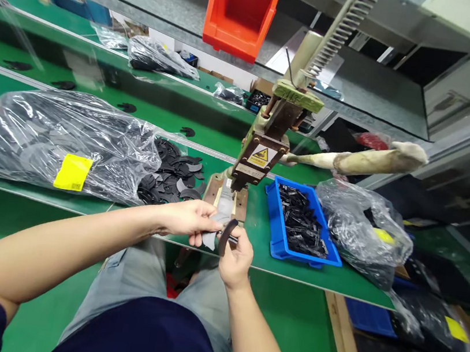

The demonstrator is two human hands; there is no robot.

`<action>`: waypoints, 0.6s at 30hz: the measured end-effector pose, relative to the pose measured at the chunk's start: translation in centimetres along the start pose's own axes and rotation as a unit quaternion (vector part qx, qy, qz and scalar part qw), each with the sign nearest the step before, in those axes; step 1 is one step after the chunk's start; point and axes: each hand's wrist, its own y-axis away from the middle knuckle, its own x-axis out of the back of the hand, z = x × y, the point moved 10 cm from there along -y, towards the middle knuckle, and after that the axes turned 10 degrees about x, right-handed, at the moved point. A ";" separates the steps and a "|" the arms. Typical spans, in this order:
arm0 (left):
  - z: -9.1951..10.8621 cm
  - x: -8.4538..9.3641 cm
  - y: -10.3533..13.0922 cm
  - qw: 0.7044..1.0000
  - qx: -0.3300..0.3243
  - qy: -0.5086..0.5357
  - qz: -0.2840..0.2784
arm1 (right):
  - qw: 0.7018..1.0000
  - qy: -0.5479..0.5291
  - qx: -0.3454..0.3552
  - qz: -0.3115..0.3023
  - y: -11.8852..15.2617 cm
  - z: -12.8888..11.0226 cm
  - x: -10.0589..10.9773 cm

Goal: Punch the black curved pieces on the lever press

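Close together in front of the press, both my hands are closed on small parts. My right hand (237, 261) grips a dark curved plastic piece (227, 237), held on edge. My left hand (194, 220) pinches a grey curved piece (209, 239) beside it. A thin dark part passes between the two hands; its shape is mostly hidden by fingers. Just beyond is the hand press (260, 150), its ram above a metal fixture (226, 198). Loose black curved pieces (176, 173) lie left of the fixture.
A large clear bag of curved pieces (48, 138) lies at left. A blue tray (278, 240) of black parts stands right of the press, beside another plastic bag (363, 229). The wrapped press lever (360, 158) sticks out rightward. An orange bin (231, 44) hangs overhead.
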 end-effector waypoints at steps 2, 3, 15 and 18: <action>0.1 0.7 -0.1 0.999 -0.007 -0.030 0.019 | 0.999 0.029 0.018 -0.027 -0.5 -0.6 0.2; 0.1 1.0 -0.1 0.998 -0.009 -0.047 0.029 | 0.998 0.043 0.027 -0.043 -0.7 -0.9 0.3; 3.5 1.1 3.0 0.894 -0.223 -0.285 0.264 | 0.975 0.123 0.086 -0.166 -1.1 -1.5 -0.2; 2.4 2.0 2.2 0.911 -0.199 -0.239 0.272 | 0.975 0.115 0.081 -0.172 -1.1 -1.6 0.1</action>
